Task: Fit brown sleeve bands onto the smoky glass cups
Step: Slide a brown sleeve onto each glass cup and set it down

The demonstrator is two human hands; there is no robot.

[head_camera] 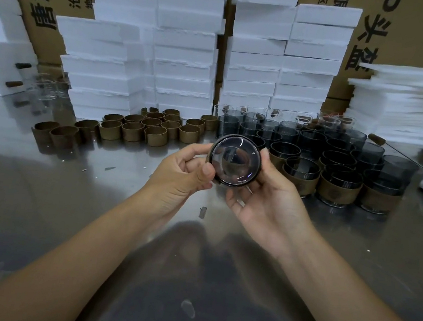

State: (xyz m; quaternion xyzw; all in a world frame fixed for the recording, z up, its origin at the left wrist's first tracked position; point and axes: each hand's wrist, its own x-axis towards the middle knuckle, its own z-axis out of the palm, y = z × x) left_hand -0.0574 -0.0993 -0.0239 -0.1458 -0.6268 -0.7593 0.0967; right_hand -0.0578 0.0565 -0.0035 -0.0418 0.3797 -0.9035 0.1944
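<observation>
Smoky glass cup (234,161) is held off the table (64,194), base end facing you. Your left hand (184,170) grips its left side with the thumb on the base edge, and your right hand (266,203) cradles its right side, fingers curled under. End-on, can't tell if a band is on yet, so likely mid-fit or checking; next move needs either a loose brown sleeve band (154,136) from left of the cup, or setting it by the banded cups (337,187) to its right.
</observation>
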